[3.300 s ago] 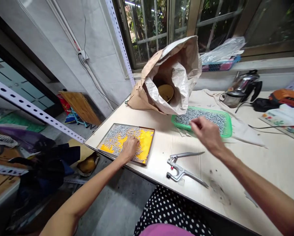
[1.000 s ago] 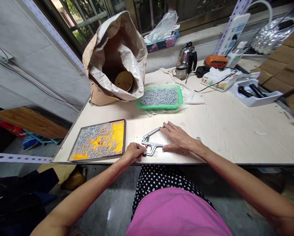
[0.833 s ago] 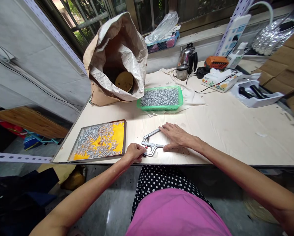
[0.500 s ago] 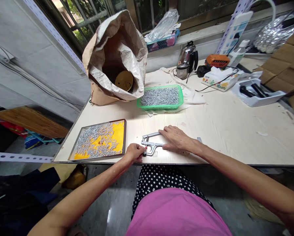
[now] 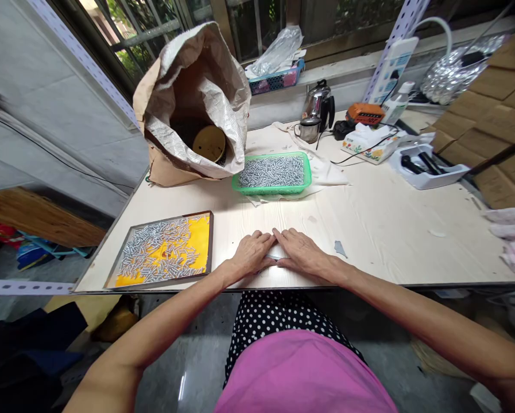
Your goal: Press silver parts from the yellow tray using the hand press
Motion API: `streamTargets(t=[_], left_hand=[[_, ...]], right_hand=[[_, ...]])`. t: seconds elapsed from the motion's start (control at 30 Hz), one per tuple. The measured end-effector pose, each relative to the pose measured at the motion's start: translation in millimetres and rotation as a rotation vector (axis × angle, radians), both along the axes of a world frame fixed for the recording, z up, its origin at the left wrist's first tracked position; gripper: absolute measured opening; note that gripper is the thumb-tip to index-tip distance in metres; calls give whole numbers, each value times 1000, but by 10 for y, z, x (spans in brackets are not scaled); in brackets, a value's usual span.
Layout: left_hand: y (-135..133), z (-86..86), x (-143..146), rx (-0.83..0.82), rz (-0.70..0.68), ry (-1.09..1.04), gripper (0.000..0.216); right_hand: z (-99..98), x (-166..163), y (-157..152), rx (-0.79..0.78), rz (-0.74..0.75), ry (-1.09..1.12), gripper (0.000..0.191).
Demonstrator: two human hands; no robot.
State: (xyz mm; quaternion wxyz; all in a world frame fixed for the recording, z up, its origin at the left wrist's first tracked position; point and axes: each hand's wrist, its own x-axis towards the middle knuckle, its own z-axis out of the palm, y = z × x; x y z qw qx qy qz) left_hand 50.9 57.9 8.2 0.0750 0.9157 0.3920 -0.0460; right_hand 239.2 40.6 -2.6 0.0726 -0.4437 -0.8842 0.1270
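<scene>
The left hand [image 5: 251, 255] has slid from the head of the pliers [image 5: 273, 257] onto the tool itself. It now meets the right hand [image 5: 301, 252], and the two hide nearly all of the tool, which showed plainly a moment ago. The left fingers [image 5: 261, 238] bend loosely downward and the right fingers [image 5: 283, 236] lie stretched almost flat, tips touching. Whether either hand grips the pliers cannot be told, as only a sliver of metal shows between them. The pliers lie on the table [image 5: 390, 229] near its front edge. To the left sits a yellow tray [image 5: 202, 232] strewn with small metal pieces. Farther back stands a green basket [image 5: 236, 186] of similar pieces, just beside an open paper sack [image 5: 235, 86].
</scene>
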Motion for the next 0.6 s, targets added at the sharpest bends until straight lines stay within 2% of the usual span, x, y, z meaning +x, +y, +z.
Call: streamTargets(t=[0.1,0.2,0.37,0.6], left_hand=[[116,-5,3,-54,-75,-29,52],[141,-44,4,-78,-41,-89,43],[63,-105,37,-72,53,-156,35],[49,-113,71,-81,62,-159,41]], right_hand=[[26,-92,-25,-22,-100,-117,63],[37,-138,-30,-22,-157,-192,47],[37,-76,41,-18,-45,-184,28],[-103,-50,100,-16,31,-140,27]])
